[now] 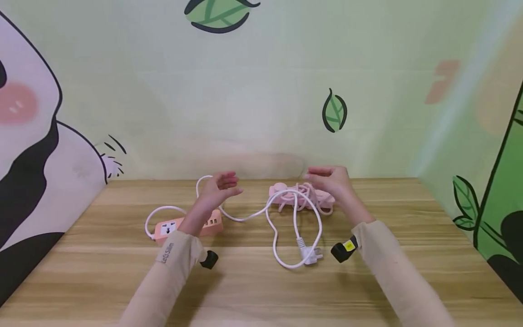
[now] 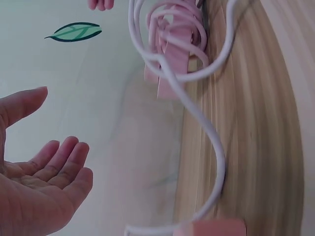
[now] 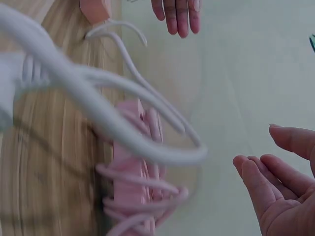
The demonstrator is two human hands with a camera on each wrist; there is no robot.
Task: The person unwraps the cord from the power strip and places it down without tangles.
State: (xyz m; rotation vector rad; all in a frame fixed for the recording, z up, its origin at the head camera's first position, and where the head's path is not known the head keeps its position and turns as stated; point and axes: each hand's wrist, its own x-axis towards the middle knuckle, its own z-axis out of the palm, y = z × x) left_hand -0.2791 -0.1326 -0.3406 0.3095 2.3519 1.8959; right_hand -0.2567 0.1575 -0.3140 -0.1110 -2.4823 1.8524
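My left hand (image 1: 216, 190) hovers above an orange-pink power strip (image 1: 213, 222) with a white socket face and USB ports; the forearm hides its middle. The fingers are relaxed and apart from the thumb, holding nothing, as the left wrist view shows. Over on the right, my right hand (image 1: 333, 179) is held up by a pink power strip (image 1: 325, 197) wrapped in its own pink cord (image 3: 142, 177). Its fingers are loosely bent with nothing between them. A white cord (image 1: 273, 240) runs from the left strip into a loose loop, ending in a white plug (image 1: 309, 255).
Everything lies on a wood-grain table (image 1: 253, 290). Its back edge meets a wall (image 1: 253, 113) printed with leaves and a panda. Part of the white cord loop lies over the pink strip. Each wrist carries a small black camera (image 1: 209, 260).
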